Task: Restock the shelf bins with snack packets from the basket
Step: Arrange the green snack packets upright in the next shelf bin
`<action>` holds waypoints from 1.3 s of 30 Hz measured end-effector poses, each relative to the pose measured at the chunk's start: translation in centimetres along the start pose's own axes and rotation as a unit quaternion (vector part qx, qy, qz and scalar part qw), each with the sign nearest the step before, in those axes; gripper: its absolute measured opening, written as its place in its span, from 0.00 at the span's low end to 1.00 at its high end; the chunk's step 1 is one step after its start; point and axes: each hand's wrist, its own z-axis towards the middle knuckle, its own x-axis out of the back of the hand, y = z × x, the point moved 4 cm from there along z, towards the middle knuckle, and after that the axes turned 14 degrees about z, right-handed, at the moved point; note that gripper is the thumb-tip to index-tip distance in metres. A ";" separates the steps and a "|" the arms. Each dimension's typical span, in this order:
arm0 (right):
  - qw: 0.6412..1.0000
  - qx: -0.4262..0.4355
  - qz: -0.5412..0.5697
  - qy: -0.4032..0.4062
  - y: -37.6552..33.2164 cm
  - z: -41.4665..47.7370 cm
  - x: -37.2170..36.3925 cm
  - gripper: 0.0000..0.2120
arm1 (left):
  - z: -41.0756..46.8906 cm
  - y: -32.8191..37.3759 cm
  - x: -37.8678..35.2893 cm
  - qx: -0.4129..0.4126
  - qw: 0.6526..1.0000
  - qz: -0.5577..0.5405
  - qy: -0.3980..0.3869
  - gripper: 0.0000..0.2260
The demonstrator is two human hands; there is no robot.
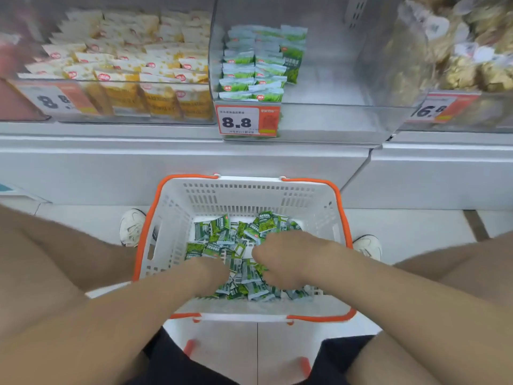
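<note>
The green packets (pixel 219 232) are lying in the basket (pixel 249 195) — light, crinkly, likely slippery, so scooping a bunch should be working best. The left hand (pixel 212 270) and right hand (pixel 280 255) are digging in — I cannot tell if they are gripping.

Plastic basket (pixel 249 195) (glossy packets (pixel 216 234)).

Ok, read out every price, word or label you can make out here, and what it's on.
"8.8": middle price tag, on the bin of green packets.
"8.8", blurred: left price tag, before the yellow packets.
"16.8", first digit faint: right price tag.
Packets' own print and the tags' small print: too blurred to read.
</note>
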 end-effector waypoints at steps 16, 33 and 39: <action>0.999 0.002 -0.030 -0.015 0.5 2.9 0.1 0.05 | 3.4 -0.5 -2.1 0.010 1.000 -0.024 0.000 0.13; 0.861 -0.094 0.415 0.279 5.3 -1.3 6.7 0.21 | -13.4 -8.0 13.5 -0.018 0.640 -0.683 0.352 0.04; 0.696 -0.045 0.563 0.444 5.6 -2.2 8.8 0.15 | -16.0 -7.7 15.4 -0.012 0.429 -0.816 0.388 0.08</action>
